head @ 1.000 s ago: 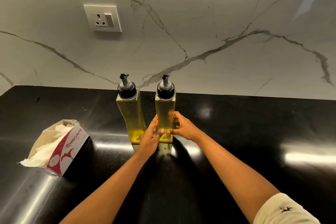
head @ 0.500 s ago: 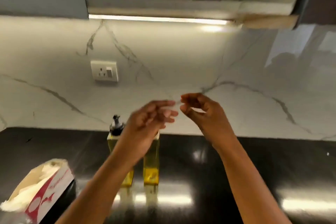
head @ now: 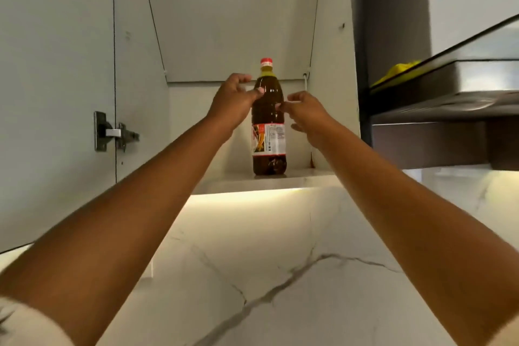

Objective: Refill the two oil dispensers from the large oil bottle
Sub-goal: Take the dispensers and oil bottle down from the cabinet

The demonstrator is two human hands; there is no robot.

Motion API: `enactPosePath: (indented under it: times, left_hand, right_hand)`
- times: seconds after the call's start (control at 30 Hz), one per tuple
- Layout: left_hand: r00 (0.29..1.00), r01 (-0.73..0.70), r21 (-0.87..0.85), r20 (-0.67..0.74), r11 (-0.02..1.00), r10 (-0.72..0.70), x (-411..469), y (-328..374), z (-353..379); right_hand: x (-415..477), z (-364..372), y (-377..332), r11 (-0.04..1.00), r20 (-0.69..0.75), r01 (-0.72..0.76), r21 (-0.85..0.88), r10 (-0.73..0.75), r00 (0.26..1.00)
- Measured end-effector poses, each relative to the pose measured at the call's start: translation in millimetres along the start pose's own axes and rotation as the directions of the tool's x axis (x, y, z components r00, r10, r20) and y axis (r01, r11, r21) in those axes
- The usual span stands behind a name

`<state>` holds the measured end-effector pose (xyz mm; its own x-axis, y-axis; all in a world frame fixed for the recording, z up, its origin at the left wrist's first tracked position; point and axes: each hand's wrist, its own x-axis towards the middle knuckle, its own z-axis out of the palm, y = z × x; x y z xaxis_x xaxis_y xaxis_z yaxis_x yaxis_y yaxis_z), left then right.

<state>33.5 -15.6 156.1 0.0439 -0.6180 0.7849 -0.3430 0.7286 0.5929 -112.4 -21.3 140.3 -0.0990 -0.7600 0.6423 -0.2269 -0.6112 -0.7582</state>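
Note:
The large oil bottle (head: 269, 109) stands upright on the bottom shelf of an open wall cabinet (head: 266, 180). It holds dark amber oil and has a red cap and a white and red label. My left hand (head: 234, 102) is raised at the bottle's left shoulder, fingers loosely curved, thumb tip lying against the bottle. At the bottle's right side, my right hand (head: 306, 114) reaches in with its fingertips at the bottle's edge. Neither hand has closed around it. The two oil dispensers are out of view.
The cabinet door (head: 56, 93) hangs open at the left, with a metal hinge (head: 112, 135) on its inner face. A chimney hood (head: 449, 109) juts out at the right with something yellow (head: 393, 73) on top. A lit marble backsplash (head: 266, 261) lies below the shelf.
The view has swung up from the counter and dispensers to the open cabinet. Both hands left the right dispenser and rose to either side of the large oil bottle.

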Motion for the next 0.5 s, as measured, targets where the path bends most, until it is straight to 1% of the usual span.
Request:
enactPosePath:
  times: [0.07,0.13,0.23,0.3,0.4,0.5]
  left_hand:
    - [0.987,0.150,0.014,0.057,0.989,-0.150,18.7,-17.5,7.3]
    - [0.949,0.290,0.013,0.124,0.957,-0.289,29.2,-34.4,12.4]
    - [0.888,0.434,-0.082,0.205,0.897,-0.411,39.5,-54.9,18.5]
    - [0.847,0.499,-0.132,0.281,0.856,-0.451,43.9,-70.3,22.7]
    - [0.796,0.552,-0.204,0.418,0.809,-0.438,45.6,-89.2,30.1]
    - [0.792,0.540,-0.177,0.436,0.822,-0.427,43.8,-98.0,31.3]
  right_hand:
    - [18.7,-1.5,10.6,0.994,0.042,-0.103,-0.039,0.105,0.994]
    - [31.1,-0.5,22.7,0.978,0.067,-0.186,-0.092,0.193,0.979]
    - [42.5,5.2,38.4,0.955,0.146,-0.266,-0.129,0.284,0.948]
    - [47.2,12.5,47.2,0.950,0.193,-0.288,-0.120,0.307,0.932]
    - [55.8,23.1,59.0,0.957,0.199,-0.268,-0.111,0.285,0.937]
    - [60.0,27.7,66.4,0.964,0.195,-0.249,-0.089,0.262,0.945]
